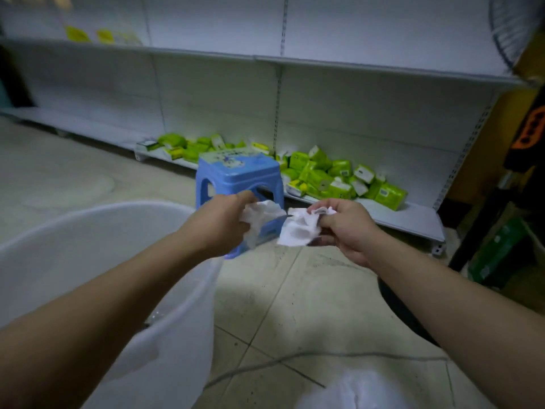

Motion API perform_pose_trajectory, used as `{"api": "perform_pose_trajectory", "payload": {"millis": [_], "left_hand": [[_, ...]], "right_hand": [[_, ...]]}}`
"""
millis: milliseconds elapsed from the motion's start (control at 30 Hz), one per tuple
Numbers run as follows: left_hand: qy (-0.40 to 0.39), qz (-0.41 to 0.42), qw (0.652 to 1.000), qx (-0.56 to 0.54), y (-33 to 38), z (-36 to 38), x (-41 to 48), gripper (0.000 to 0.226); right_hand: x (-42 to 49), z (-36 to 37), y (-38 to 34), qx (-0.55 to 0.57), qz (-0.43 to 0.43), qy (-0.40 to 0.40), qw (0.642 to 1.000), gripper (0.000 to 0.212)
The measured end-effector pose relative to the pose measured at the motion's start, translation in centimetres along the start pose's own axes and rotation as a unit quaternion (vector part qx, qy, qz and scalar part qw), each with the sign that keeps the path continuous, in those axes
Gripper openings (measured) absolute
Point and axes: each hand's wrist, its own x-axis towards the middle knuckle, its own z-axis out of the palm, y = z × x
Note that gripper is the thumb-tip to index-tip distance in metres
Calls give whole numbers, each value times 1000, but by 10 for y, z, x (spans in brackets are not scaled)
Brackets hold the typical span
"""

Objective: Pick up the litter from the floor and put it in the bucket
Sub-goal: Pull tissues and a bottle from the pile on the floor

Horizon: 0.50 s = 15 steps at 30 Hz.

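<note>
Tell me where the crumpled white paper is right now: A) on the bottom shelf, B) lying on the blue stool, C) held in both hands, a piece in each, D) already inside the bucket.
C: the left hand and right hand each grip a crumpled white paper in front of the blue stool, beside the bucket, not in it.

One head-worn view, angled forward and down, close over both forearms, facing a low shelf (383, 219) across tiled floor (295, 305).
</note>
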Motion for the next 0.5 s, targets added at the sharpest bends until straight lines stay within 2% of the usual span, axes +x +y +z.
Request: {"api": "perform_pose_trajectory", "payload": {"millis": [100, 200, 333, 433, 500], "left_hand": [[34, -40, 999, -5, -37, -31, -6, 17], [14, -81, 997, 4, -70, -56, -15, 6], [-5, -138, 990, -14, -109, -73, -32, 21], [-56, -168, 983, 39, -131, -71, -43, 24], [-104, -181, 973, 102, -143, -65, -51, 20]], "right_hand": [[8, 50, -18, -80, -51, -33, 995, 29], [15, 106, -22, -130, -77, -45, 988, 30], [14, 167, -15, -184, -80, -69, 977, 23], [7, 190, 0, -281, -127, -133, 942, 29], [4, 195, 12, -375, -146, -206, 892, 33]]}}
